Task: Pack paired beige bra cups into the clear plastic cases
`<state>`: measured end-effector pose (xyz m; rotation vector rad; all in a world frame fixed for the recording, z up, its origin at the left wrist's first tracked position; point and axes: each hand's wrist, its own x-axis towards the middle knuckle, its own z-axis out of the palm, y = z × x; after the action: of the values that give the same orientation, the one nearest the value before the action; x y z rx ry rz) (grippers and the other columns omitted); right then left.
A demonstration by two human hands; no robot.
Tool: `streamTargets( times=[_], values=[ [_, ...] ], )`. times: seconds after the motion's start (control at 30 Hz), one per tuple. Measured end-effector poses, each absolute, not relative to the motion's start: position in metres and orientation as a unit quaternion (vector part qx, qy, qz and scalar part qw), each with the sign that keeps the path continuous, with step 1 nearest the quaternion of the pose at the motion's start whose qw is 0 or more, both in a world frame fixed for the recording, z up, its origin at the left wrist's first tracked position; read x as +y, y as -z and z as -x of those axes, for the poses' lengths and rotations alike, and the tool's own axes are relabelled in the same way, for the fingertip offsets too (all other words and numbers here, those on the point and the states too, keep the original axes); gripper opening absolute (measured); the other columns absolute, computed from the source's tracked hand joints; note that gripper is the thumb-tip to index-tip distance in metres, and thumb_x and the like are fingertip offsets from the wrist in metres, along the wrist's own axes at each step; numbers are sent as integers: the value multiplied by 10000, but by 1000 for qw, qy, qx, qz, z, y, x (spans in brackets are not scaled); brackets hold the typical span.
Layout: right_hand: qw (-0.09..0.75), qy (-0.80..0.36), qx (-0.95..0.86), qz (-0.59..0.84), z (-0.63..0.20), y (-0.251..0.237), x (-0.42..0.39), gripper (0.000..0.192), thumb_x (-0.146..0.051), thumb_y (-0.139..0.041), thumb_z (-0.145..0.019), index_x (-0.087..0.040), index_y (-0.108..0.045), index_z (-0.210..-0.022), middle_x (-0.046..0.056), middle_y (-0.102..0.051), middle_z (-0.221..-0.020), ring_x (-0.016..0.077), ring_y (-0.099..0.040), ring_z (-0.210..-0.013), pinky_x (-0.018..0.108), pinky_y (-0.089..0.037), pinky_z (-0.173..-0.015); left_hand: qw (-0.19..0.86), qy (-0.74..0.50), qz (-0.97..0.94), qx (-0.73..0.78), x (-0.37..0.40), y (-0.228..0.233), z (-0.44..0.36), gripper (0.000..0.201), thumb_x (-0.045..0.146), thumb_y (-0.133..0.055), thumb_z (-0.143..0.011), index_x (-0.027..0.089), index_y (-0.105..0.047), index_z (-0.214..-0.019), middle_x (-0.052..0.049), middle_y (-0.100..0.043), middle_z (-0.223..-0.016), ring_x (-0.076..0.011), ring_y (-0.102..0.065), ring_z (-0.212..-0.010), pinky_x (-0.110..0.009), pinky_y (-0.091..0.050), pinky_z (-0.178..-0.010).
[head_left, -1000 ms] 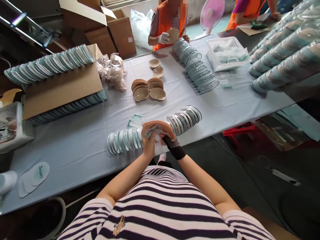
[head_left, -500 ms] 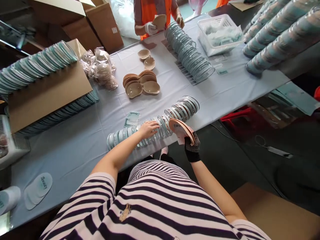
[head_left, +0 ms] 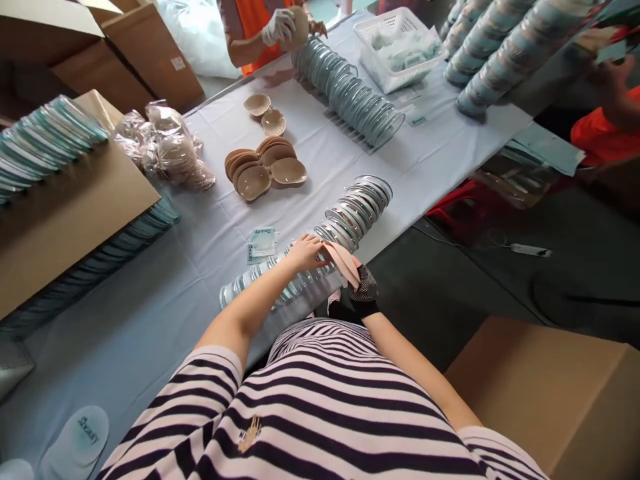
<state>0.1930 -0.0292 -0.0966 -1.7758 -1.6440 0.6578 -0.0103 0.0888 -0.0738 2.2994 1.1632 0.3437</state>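
Note:
A slanting row of clear round plastic cases, several with beige pieces and white cards inside, lies near the table's front edge. My bare left hand bends over the middle of this row, its fingers closed at a case's rim. Some fingertips are hidden by the folded stick-on bra. My right hand, in a dark dotted glove with bare fingertips, grips this bra by its near end. The bra's far end meets my left fingers above the row. A pile of stick-on bras lies beyond.
Small printed packets lie behind the row. Bagged beige cups and a cardboard box of cases stand left. Across the table, a co-worker's gloved hand holds a cup near another case row. A white basket stands far right.
My right hand has brought the folded bra left and down to the row, against my left fingers. My left fingers have curled in. The whole view has shifted with my head.

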Motion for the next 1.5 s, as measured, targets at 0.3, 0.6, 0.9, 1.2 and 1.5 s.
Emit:
streamTargets(
  times=[0.3, 0.6, 0.9, 1.2, 1.5],
  values=[
    [233, -228, -645, 691, -177, 91, -48, 791, -138, -495, -691, -177, -408, -1477, 103, -592, -1387, 314, -622, -1161, 358, -456, -1060, 279, -112, -860, 412, 108, 85, 15, 101, 297, -746, -704, 216, -684, -702, -92, -633, -829, -276, -578, -938, -390, -418, -921],
    [201, -231, -619, 723, -171, 96, -40, 793, -130, -533, -709, -251, -370, -1476, 41, -615, -1365, 249, -651, -1127, 339, -527, -975, 208, -128, -834, 495, 97, 82, 11, 834, 377, -756, -714, 238, -411, -1460, -141, -396, -1504, -345, -377, -1384, -457, -378, -1099],
    [-37, -215, -703, 677, -162, 82, 37, 493, -396, -570, -901, -189, -535, -1346, 152, -719, -1135, 277, -695, -1015, 358, -525, -838, 267, -109, -806, 517, 105, 90, 15, 1136, 448, -798, -649, 182, -181, -1564, -155, -288, -1602, -310, -321, -1461, -399, -297, -1186],
    [23, -164, -736, 656, -164, 96, 22, 426, -365, -398, -982, -155, -557, -1317, 169, -689, -1195, 275, -665, -1040, 312, -458, -836, 283, -85, -800, 522, 98, 90, 14, 1192, 501, -848, -581, 167, -246, -1555, -185, -268, -1603, -349, -279, -1476, -433, -290, -1191],
    [29, -159, -754, 636, -168, 107, 42, 466, -449, -357, -1008, -169, -567, -1317, 144, -696, -1186, 240, -659, -1009, 275, -430, -794, 289, -73, -803, 516, 93, 80, 11, 1055, 479, -800, -673, 211, -274, -1548, -186, -261, -1605, -330, -286, -1477, -448, -328, -1160]
  ],
)
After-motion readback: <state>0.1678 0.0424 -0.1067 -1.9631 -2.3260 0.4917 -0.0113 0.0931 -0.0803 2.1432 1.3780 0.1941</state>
